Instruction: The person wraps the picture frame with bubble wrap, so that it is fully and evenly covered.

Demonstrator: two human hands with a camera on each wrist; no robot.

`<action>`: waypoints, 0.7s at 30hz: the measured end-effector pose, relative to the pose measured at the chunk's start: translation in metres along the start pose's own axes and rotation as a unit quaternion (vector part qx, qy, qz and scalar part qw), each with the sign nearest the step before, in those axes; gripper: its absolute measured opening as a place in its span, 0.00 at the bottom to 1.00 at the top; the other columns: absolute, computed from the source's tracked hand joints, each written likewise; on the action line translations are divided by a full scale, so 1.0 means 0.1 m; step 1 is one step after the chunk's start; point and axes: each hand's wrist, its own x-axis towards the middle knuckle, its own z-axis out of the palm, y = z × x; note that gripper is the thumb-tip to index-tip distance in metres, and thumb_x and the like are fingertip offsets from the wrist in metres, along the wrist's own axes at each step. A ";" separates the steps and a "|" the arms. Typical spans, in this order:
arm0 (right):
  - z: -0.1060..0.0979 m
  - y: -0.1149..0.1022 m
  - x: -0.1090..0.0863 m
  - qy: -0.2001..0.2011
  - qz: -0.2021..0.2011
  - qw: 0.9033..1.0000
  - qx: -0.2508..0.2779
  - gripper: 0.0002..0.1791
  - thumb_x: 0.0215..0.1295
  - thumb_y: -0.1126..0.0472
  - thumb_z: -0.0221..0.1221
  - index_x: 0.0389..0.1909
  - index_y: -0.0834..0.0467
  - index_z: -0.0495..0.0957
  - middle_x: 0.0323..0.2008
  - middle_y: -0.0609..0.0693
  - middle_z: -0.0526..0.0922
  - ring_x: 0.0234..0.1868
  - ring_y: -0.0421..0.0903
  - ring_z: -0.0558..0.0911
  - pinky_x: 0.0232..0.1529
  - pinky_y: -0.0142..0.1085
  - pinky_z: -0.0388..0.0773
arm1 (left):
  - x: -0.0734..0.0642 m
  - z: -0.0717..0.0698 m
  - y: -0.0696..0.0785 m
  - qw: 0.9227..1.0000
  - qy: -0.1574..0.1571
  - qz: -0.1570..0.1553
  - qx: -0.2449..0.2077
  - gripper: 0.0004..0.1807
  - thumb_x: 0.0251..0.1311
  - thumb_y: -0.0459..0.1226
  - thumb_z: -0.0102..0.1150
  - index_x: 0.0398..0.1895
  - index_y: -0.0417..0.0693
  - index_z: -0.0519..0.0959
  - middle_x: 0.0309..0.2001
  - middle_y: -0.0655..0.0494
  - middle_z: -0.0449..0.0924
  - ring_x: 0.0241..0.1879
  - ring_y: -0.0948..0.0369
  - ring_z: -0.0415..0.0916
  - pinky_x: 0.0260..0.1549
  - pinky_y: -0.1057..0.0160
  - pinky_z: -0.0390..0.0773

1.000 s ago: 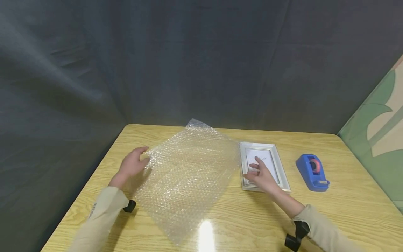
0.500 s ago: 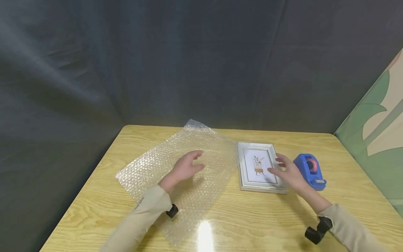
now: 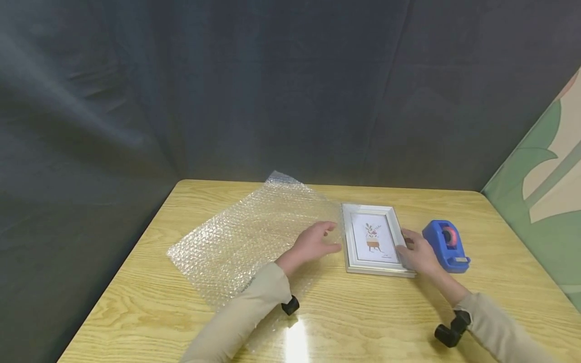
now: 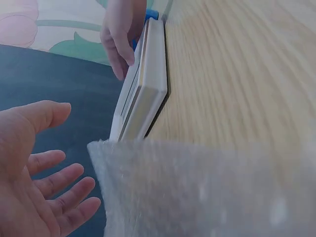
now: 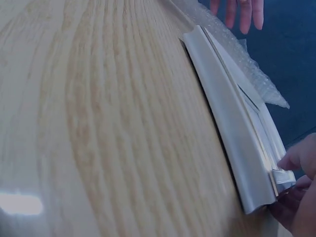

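Picture frame (image 3: pixel 373 239): right grip (image 3: pixel 419 253) pinches edge; left grip (image 3: pixel 312 244) spread nearby.

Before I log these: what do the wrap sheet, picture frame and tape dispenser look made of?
Bubble wrap: clear, glossy plastic film; see-through, with glinting bubble texture.
Picture frame: silvery-white, satin finish with soft sheen on smooth moulding; coated wood or plastic, can't tell which.
Tape dispenser: probably hard plastic, judging by its uniformly blue, smooth, rounded body.

Picture frame (image 3: pixel 379 268) silvery white; bubble wrap (image 3: pixel 245 242) clear, dotted; tape dispenser (image 3: pixel 437 243) blue, roll (image 3: pixel 453 237) pink; table (image 3: pixel 363 312) yellow, wood-grained.
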 end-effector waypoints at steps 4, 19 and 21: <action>0.03 0.06 -0.01 0.020 -0.012 1.000 -0.008 0.26 0.58 0.72 0.50 0.56 0.80 0.60 0.48 0.78 0.70 0.50 0.70 0.72 0.49 0.55 0.71 | 0.04 0.08 0.04 1.000 0.000 -0.007 -0.006 0.31 0.51 0.46 0.63 0.59 0.46 0.69 0.53 0.53 0.74 0.50 0.59 0.72 0.45 0.63 0.74; 0.01 0.08 -0.16 0.033 -0.003 0.999 0.002 0.25 0.58 0.72 0.50 0.57 0.79 0.61 0.49 0.77 0.69 0.50 0.70 0.71 0.49 0.55 0.70 | 0.04 0.23 0.08 0.999 0.005 -0.013 -0.032 0.29 0.48 0.45 0.66 0.56 0.47 0.73 0.49 0.54 0.77 0.43 0.59 0.76 0.39 0.68 0.75; 0.00 0.09 -0.20 0.032 -0.005 0.999 0.000 0.25 0.58 0.73 0.50 0.56 0.80 0.60 0.49 0.78 0.69 0.50 0.70 0.71 0.49 0.55 0.70 | 0.03 0.27 0.09 0.999 0.017 -0.018 -0.021 0.29 0.48 0.46 0.66 0.54 0.46 0.74 0.48 0.55 0.77 0.42 0.60 0.77 0.37 0.69 0.75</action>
